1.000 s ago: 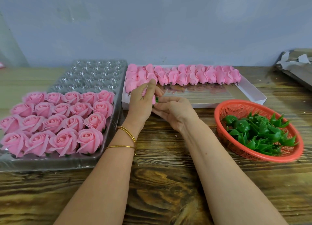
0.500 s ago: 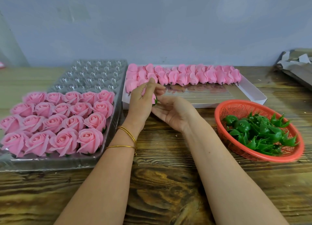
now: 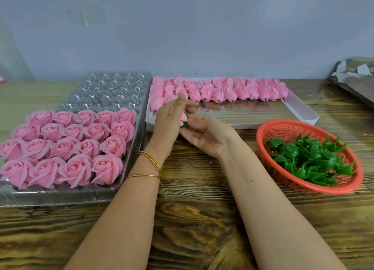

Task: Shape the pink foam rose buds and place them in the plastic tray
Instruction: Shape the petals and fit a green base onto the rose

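While finished pink roses (image 3: 66, 148) fill the near rows of the plastic tray (image 3: 113, 91) at the worktop's (image 3: 192, 219) left edge, the left hand (image 3: 170, 122) is raised just right of it, its fingers curled round a pink foam rose bud (image 3: 183, 117). Palm up, the right hand (image 3: 208, 136) meets the bud's green base (image 3: 185, 123) with thumb and fingertips; whether they pinch it cannot be told. Behind the hands, a white box (image 3: 301, 112) holds unshaped buds (image 3: 232, 91) along the far edge. A red basket (image 3: 283, 122) of green calyxes (image 3: 311, 158) sits toward the right edge.
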`<action>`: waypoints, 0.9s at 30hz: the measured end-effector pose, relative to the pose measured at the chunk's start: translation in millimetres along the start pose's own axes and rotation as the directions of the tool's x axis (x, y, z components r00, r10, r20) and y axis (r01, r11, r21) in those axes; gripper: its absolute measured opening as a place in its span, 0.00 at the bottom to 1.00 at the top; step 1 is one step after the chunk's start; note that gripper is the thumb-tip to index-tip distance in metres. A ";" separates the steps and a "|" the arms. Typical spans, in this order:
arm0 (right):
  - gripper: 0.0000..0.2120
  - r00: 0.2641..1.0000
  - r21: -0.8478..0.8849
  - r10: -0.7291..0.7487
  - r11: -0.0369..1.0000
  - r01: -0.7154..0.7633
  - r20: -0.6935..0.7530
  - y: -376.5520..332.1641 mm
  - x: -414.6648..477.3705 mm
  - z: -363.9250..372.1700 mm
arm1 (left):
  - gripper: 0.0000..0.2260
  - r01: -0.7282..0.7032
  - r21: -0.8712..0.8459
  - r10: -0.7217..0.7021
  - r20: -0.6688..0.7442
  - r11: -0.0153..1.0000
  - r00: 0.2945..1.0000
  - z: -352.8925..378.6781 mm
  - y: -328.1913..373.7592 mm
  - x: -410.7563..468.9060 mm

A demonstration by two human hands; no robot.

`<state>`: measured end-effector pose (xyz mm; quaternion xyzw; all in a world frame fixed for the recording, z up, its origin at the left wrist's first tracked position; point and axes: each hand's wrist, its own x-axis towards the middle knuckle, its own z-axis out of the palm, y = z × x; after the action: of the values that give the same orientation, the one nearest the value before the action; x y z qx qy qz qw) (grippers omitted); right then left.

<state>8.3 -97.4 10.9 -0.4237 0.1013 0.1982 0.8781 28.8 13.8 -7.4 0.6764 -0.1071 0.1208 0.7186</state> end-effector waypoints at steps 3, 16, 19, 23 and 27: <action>0.11 1.000 -0.023 0.003 1.000 -0.003 0.013 0.1 0.2 -0.9 | 0.18 0.006 -0.009 -0.006 0.021 1.000 1.000 -0.4 -0.1 -0.5; 0.09 1.000 0.005 0.018 1.000 -0.019 0.020 -0.1 -0.2 -2.0 | 0.19 0.017 -0.045 -0.017 -0.003 0.999 1.000 -0.8 0.2 -0.6; 0.08 1.000 0.070 0.020 0.997 -0.020 -0.004 -1.1 -0.4 -1.8 | 0.18 0.034 -0.063 -0.034 -0.006 0.997 0.999 -1.0 0.3 -0.1; 0.08 0.999 0.041 0.009 0.999 -0.008 -0.031 -1.7 -0.5 -1.7 | 0.18 0.060 -0.048 -0.059 0.016 0.997 0.998 -0.5 2.0 -1.6; 0.08 0.999 -0.003 -0.021 1.000 0.021 -0.049 -1.6 -0.7 -1.7 | 0.15 0.080 -0.039 -0.078 0.037 0.996 0.996 1.4 7.7 -5.1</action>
<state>8.3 -99.8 11.2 -0.4304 0.1182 0.1785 0.8769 21.5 12.7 -1.6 0.6675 -0.0956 0.0780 0.7343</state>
